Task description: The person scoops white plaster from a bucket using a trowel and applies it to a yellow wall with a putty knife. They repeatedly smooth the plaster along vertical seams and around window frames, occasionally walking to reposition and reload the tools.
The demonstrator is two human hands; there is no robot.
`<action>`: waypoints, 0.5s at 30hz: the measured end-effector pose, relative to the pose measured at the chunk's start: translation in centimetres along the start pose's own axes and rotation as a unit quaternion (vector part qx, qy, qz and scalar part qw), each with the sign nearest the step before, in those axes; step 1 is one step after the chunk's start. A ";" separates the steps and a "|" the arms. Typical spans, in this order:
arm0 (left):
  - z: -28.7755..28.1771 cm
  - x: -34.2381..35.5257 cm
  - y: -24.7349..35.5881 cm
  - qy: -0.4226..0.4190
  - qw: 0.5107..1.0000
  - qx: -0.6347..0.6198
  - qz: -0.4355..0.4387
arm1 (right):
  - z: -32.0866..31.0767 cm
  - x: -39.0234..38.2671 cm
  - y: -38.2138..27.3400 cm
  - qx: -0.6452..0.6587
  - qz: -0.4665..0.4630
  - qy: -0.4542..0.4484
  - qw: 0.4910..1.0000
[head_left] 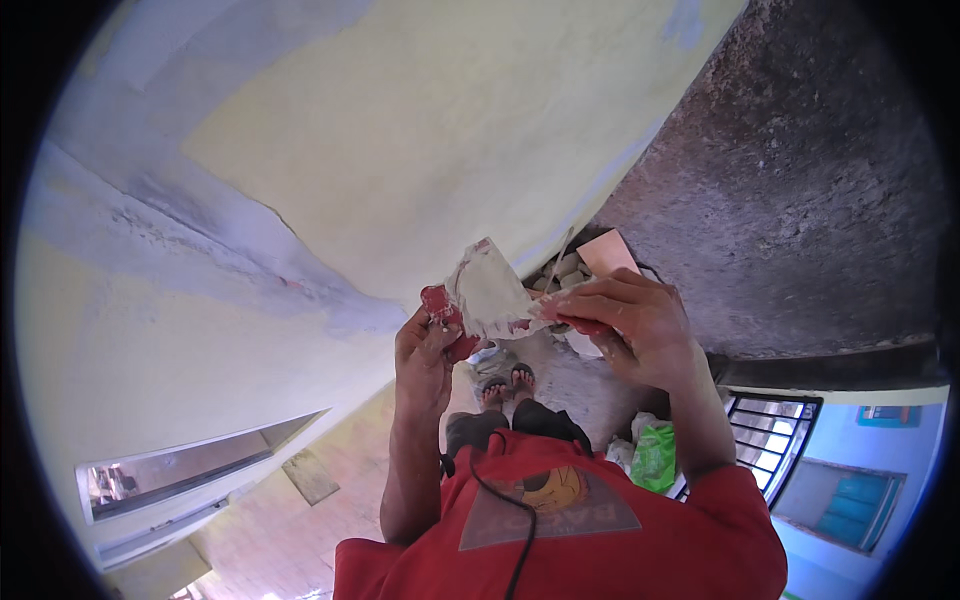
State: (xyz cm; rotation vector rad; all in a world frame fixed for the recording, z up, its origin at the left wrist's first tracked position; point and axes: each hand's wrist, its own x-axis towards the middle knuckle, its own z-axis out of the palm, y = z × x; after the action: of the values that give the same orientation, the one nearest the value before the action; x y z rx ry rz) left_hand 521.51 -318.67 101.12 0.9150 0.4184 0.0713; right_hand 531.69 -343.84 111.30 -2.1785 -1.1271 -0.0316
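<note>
My left hand point(422, 360) is closed on a red-handled scraper point(437, 307) whose wide blade is coated with pale putty point(485, 285). My right hand point(635, 330) is closed on a second red scraper point(570, 320), its blade smeared with the same putty and meeting or overlapping the first at the middle. My fingertips are partly hidden behind the tools.
A pale yellow patched wall point(340, 150) fills the upper left; a dark rough wall point(800, 200) is at right. Stones point(565, 268) and a tan board point(603, 250) lie at the corner. Green bags point(655, 455) sit beside a barred window point(765, 440). My sandalled feet are below.
</note>
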 end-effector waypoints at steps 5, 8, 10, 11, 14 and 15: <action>0.6 -0.4 0.9 -0.003 1.000 -0.021 0.019 | -1.0 3.1 -0.1 -0.026 0.033 -0.039 0.998; -0.3 0.2 2.0 -0.044 0.999 0.008 -0.012 | -1.8 5.5 0.3 -0.061 0.020 -0.057 0.996; -0.6 0.5 2.8 -0.070 0.997 0.016 -0.030 | -2.2 7.7 0.8 -0.045 0.029 -0.064 0.997; -0.5 0.7 3.0 -0.087 0.995 0.021 -0.039 | -2.1 8.6 1.5 -0.017 0.053 -0.066 0.996; -0.5 1.0 3.7 -0.128 0.991 0.011 -0.047 | -2.4 10.8 3.5 0.096 0.167 -0.139 0.971; -0.7 1.1 3.9 -0.143 0.988 0.012 -0.050 | -2.6 11.1 4.1 0.139 0.212 -0.173 0.952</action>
State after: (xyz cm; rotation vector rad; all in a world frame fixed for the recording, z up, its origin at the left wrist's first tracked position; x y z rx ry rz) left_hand 522.72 -315.49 103.43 0.9104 0.1981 -0.1549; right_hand 542.34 -338.97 114.49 -2.1668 -0.7569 0.6820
